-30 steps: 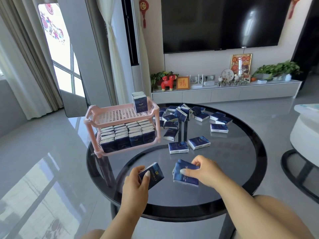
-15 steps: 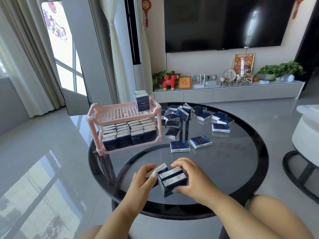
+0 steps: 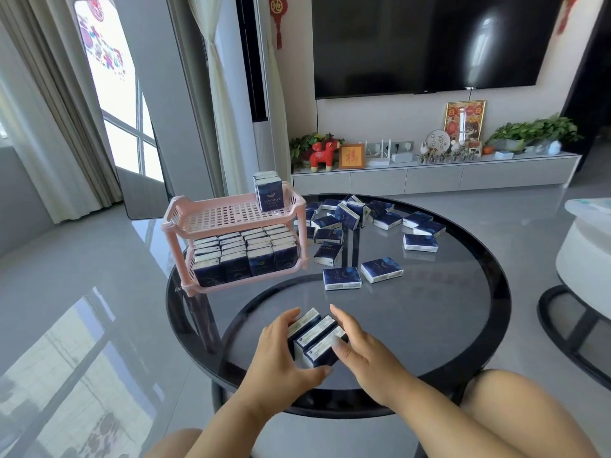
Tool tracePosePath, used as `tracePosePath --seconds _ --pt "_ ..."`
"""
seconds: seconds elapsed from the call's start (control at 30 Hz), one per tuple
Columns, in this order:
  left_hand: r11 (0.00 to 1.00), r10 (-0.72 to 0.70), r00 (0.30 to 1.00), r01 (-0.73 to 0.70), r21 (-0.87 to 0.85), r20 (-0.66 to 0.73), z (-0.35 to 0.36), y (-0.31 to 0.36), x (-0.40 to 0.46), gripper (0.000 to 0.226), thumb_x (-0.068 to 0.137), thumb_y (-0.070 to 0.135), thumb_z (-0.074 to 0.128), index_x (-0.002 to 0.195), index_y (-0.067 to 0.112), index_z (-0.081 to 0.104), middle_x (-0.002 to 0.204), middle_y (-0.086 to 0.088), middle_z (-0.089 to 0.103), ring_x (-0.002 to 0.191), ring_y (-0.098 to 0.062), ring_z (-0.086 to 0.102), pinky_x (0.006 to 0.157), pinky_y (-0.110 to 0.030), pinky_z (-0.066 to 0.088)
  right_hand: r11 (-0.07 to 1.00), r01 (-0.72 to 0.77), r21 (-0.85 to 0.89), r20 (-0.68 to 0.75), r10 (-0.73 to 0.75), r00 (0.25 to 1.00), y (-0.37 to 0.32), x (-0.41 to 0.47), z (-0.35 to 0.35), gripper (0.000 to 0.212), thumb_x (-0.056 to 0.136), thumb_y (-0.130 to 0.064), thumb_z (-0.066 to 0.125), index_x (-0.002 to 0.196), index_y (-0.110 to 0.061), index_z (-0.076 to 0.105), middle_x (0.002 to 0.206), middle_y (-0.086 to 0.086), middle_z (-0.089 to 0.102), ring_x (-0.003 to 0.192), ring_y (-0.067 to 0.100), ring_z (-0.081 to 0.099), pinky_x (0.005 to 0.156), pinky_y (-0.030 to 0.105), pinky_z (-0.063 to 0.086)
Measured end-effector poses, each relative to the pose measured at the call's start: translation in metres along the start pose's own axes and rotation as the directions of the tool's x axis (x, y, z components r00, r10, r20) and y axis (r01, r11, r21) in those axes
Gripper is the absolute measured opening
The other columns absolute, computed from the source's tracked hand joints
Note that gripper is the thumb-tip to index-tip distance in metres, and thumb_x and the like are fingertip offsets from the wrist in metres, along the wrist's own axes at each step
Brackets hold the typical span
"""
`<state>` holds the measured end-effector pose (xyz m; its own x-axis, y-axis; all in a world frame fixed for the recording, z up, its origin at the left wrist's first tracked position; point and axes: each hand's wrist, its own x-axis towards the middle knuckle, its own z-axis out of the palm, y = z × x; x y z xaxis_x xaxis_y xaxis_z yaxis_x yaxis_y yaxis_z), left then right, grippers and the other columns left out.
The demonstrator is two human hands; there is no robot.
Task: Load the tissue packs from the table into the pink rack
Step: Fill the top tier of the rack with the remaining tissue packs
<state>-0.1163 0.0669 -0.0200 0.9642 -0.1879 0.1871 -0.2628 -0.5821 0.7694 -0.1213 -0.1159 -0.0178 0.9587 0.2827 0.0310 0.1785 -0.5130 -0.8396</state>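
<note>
Head view: ahead and left of the hands stands the pink rack [image 3: 236, 223], lower shelf full. Left hand [image 3: 281, 355] and right hand [image 3: 360, 348] squeeze three tissue packs [image 3: 315, 337] upright between them, likely to carry together.

The table [image 3: 463, 312] has a smooth, glossy top of dark tinted glass within a shiny black rim, and it mirrors the packs lying toward its far edge. The pink rack [image 3: 231, 223] near the left edge looks like moulded plastic with a dull sheen, its shelves pierced in a grid. The tissue packs [image 3: 315, 338] at the near edge wear slick dark-blue plastic film with pale printed labels, and the floor [image 3: 82, 276] is polished grey tile throwing bright reflections.
</note>
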Motion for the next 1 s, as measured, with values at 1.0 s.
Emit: tracePosePath --seconds 1.0 --pt "0.997 -0.054 0.997 0.057 -0.046 0.060 -0.009 0.006 0.016 0.069 0.060 0.044 0.088 0.110 0.047 0.040 0.114 0.019 0.052 0.093 -0.002 0.050 0.073 -0.011 0.039 0.995 0.088 -0.038 -0.020 -0.089 0.996 0.003 -0.001 0.003 0.069 0.081 -0.081 0.019 0.143 -0.050 0.019 0.141 -0.027 0.039 0.130 -0.007 0.034 0.110 0.030 0.031"
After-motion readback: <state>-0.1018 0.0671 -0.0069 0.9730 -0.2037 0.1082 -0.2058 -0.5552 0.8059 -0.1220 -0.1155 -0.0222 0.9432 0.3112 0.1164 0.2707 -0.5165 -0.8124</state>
